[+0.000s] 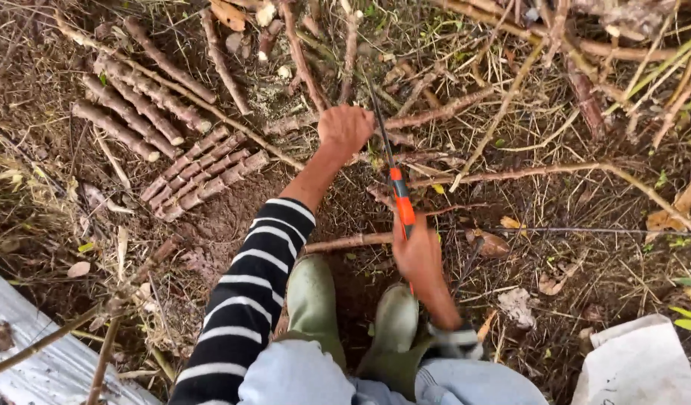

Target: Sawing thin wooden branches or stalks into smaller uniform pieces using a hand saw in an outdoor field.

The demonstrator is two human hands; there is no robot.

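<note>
My left hand (344, 129) reaches forward and closes on a knobbly brown stem (435, 114) that lies across the ground. In my right hand (418, 255) is a hand saw (400, 196) with an orange and black handle; its thin dark blade points away from me and ends beside my left hand. A shorter stem piece (345, 242) lies on the soil between my hands. My two green rubber boots (313, 296) stand on bare earth just below.
Several cut stem pieces (203, 176) lie side by side at the left, with longer ones (135, 112) stacked behind. Tangled dry stalks and grass cover the far ground. A corrugated metal sheet (38, 360) is at bottom left, a white sack (638, 367) at bottom right.
</note>
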